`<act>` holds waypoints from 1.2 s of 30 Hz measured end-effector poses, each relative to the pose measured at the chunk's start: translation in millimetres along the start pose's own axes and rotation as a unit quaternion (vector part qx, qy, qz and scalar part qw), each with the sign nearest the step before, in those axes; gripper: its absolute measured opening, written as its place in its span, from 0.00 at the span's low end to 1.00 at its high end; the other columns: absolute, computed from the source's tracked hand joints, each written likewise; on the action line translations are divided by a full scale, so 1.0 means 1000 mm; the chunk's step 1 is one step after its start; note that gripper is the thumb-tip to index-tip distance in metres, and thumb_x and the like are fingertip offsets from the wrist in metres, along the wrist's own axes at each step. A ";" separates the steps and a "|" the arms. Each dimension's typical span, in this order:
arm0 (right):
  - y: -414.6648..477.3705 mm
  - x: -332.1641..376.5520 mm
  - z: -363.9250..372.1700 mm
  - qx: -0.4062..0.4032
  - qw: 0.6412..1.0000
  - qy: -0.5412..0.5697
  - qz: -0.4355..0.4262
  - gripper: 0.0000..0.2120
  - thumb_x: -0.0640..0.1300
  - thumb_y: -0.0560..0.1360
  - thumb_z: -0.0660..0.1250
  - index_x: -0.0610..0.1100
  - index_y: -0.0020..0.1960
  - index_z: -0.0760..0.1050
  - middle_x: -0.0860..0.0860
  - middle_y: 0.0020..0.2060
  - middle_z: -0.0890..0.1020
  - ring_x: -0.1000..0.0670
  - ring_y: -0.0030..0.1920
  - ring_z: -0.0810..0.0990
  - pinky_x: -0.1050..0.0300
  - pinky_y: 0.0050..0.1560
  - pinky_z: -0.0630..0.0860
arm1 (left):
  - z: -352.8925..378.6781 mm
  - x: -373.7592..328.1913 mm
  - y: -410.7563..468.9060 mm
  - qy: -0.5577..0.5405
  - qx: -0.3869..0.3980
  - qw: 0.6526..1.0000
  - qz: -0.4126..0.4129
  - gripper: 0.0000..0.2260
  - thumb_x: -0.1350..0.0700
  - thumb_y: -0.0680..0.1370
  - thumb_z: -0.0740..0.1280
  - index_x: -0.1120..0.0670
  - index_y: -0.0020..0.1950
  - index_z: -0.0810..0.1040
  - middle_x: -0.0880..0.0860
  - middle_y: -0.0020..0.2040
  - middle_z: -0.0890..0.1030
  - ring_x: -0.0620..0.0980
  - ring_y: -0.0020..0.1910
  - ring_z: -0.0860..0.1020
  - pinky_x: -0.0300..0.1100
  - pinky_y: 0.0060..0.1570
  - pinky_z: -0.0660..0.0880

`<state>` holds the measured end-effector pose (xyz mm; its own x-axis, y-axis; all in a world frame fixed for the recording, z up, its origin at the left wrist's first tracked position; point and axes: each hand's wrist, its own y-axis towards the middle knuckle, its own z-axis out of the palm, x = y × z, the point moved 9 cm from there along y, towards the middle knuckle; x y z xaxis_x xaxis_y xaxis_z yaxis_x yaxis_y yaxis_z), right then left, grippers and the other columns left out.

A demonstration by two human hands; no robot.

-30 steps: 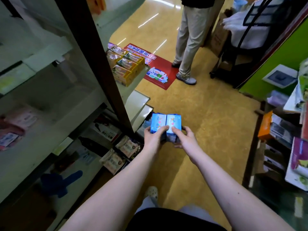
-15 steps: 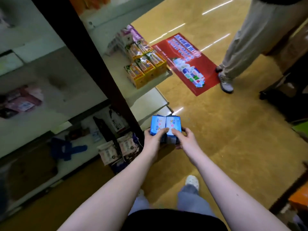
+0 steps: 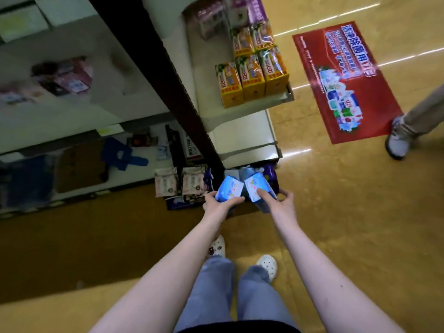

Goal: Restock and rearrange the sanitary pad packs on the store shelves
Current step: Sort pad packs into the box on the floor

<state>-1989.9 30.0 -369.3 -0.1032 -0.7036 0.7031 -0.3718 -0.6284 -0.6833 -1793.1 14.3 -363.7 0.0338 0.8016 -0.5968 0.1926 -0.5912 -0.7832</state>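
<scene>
In the head view, the left hand [image 3: 217, 205] grips one blue pad pack [image 3: 229, 189], with the thumb along its near edge and the fingers curled round its left side. The right hand [image 3: 281, 205] holds a second blue pad pack [image 3: 258, 188], with the forefinger laid flat on the printed face and the other fingers wrapped round the right side. The underside of that grasp is hidden, so I cannot tell how the thumb lies. Both packs are off the shelving, held low in front of the bottom tier. They are just before a purple pack [image 3: 270, 174] and to the right of two pink packs [image 3: 177, 185] standing there.

Half a second ago the two packs were pressed side by side as one block between both hands. Now they are tilted apart with a dark gap between them, one in each hand, and they sit lower against the shelving.

The view has also tipped downward. The wearer's jeans and white clogs [image 3: 266, 266] show more fully, and the yellow boxes [image 3: 252, 75] have risen towards the top. The bystander is cut down to a trouser leg and a shoe [image 3: 397, 140] at the right edge, beside the red floor mat [image 3: 346, 82].
</scene>
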 end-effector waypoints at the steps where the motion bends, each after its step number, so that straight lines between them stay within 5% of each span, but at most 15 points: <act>1: 0.004 -0.003 -0.002 -0.006 1.000 -0.012 0.001 0.31 0.47 0.70 0.76 0.40 0.66 0.65 0.46 0.55 0.75 0.47 0.52 0.76 0.61 0.47 0.71 | -0.001 0.003 0.007 0.018 -0.006 1.000 -0.001 0.45 0.48 0.54 0.78 0.54 0.66 0.63 0.58 0.65 0.67 0.57 0.60 0.74 0.45 0.45 0.78; 4: 0.035 -0.015 -0.011 -0.040 0.998 -0.039 -0.003 0.26 0.48 0.68 0.77 0.42 0.59 0.67 0.46 0.52 0.76 0.48 0.48 0.75 0.63 0.42 0.69 | 0.005 0.015 0.041 0.039 -0.001 0.999 -0.015 0.43 0.49 0.58 0.75 0.53 0.68 0.60 0.57 0.65 0.65 0.56 0.61 0.71 0.42 0.46 0.78; 7: 0.077 -0.040 -0.011 -0.075 0.995 -0.069 -0.006 0.32 0.63 0.58 0.74 0.47 0.52 0.67 0.44 0.52 0.79 0.44 0.50 0.78 0.48 0.51 0.75 | 0.013 0.035 0.082 0.055 -0.011 0.998 -0.022 0.51 0.46 0.54 0.77 0.57 0.72 0.58 0.59 0.66 0.70 0.57 0.59 0.75 0.48 0.53 0.78; 9: 0.104 -0.068 -0.009 -0.083 0.991 -0.100 0.008 0.34 0.66 0.52 0.70 0.51 0.51 0.67 0.43 0.52 0.79 0.42 0.52 0.79 0.40 0.53 0.77 | 0.015 0.051 0.104 0.082 -0.023 0.996 -0.015 0.47 0.49 0.62 0.79 0.58 0.73 0.57 0.59 0.66 0.72 0.58 0.60 0.76 0.51 0.57 0.77; 13: 0.160 -0.109 0.019 -0.073 0.986 -0.152 -0.001 0.24 0.54 0.63 0.77 0.52 0.52 0.69 0.40 0.55 0.77 0.41 0.53 0.78 0.42 0.56 0.76 | 0.019 0.098 0.171 0.087 -0.046 0.994 -0.040 0.37 0.56 0.70 0.76 0.55 0.73 0.58 0.58 0.69 0.71 0.58 0.65 0.72 0.51 0.64 0.71; 17: 0.209 -0.141 0.057 -0.048 0.976 -0.210 -0.028 0.21 0.45 0.71 0.74 0.46 0.61 0.73 0.39 0.58 0.72 0.40 0.57 0.73 0.52 0.58 0.69 | 0.033 0.129 0.233 0.125 -0.045 0.991 -0.001 0.29 0.55 0.70 0.77 0.52 0.66 0.67 0.54 0.63 0.75 0.52 0.57 0.75 0.42 0.51 0.70; 22: 0.268 -0.205 0.093 -0.025 0.972 -0.231 -0.023 0.24 0.45 0.70 0.74 0.46 0.64 0.71 0.45 0.59 0.66 0.42 0.58 0.74 0.55 0.60 0.69 | 0.055 0.173 0.312 0.127 -0.074 0.989 0.020 0.22 0.53 0.69 0.77 0.54 0.59 0.74 0.53 0.58 0.79 0.47 0.49 0.74 0.38 0.47 0.70; 28: 0.340 -0.261 0.132 -0.009 0.960 -0.279 0.002 0.30 0.48 0.68 0.76 0.48 0.66 0.69 0.42 0.63 0.63 0.40 0.62 0.71 0.50 0.65 0.70 | 0.078 0.207 0.399 0.136 -0.079 0.987 0.036 0.25 0.53 0.68 0.78 0.51 0.61 0.73 0.54 0.61 0.77 0.53 0.58 0.76 0.41 0.53 0.72; 32: 0.377 -0.284 0.154 -0.032 0.947 -0.319 -0.025 0.38 0.48 0.66 0.77 0.44 0.69 0.63 0.40 0.64 0.67 0.38 0.64 0.69 0.43 0.64 0.71 | 0.089 0.232 0.442 0.223 -0.063 0.971 0.062 0.27 0.54 0.71 0.75 0.53 0.67 0.72 0.57 0.64 0.72 0.57 0.61 0.74 0.45 0.59 0.71; 36: 0.401 -0.301 0.161 -0.062 0.945 -0.318 -0.052 0.40 0.45 0.66 0.77 0.41 0.69 0.58 0.40 0.63 0.74 0.38 0.63 0.72 0.41 0.63 0.72 | 0.091 0.248 0.465 0.357 -0.065 0.927 0.096 0.17 0.54 0.79 0.65 0.50 0.68 0.72 0.56 0.63 0.76 0.57 0.63 0.72 0.48 0.59 0.71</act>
<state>-1959.1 -63.5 -886.2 0.5005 -0.7223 0.4772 -0.4582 -0.6887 -0.5619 -1784.2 -70.1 -892.1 0.7112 0.5649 -0.4184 0.2314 -0.7502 -0.6194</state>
